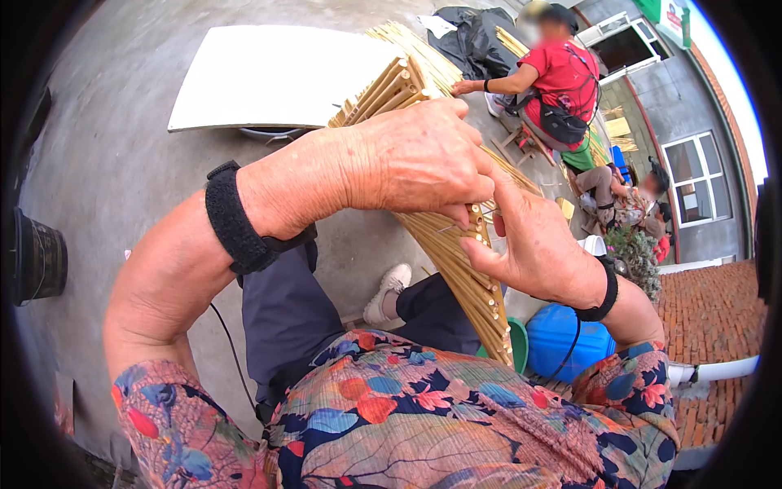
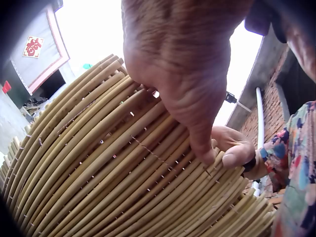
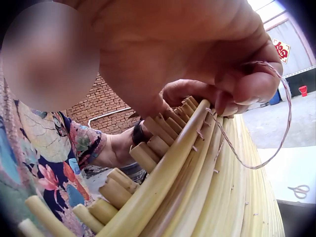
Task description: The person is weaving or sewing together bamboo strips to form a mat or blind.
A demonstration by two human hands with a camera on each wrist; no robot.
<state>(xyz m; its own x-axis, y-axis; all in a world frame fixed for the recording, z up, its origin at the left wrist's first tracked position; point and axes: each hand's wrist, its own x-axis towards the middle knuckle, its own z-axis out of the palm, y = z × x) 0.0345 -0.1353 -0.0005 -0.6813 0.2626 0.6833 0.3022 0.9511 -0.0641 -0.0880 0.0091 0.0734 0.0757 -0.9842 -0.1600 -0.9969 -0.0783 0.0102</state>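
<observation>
A curved mat of tan stalks (image 1: 448, 265) bound with thread stands between the person's knees, its cut ends toward the right. At its edge, the left hand (image 1: 411, 159) grips the stalks with bent fingers; in the left wrist view one finger presses down on them. Facing it, the right hand (image 1: 546, 248) has its thumb spread over the cut ends. In the right wrist view, this hand's curled fingers hold a thin reddish-white twine (image 3: 289, 106), which hangs in a loop to the mat's outer stalks. Short stitches of twine cross the stalks.
A white board (image 1: 269, 77) lies ahead on the left, with scissors (image 3: 299, 191) at its edge. A black bucket (image 1: 42, 259) stands far left, a blue barrel (image 1: 570, 338) near the right arm. Ahead sits a person in red (image 1: 562, 77); another sits farther right.
</observation>
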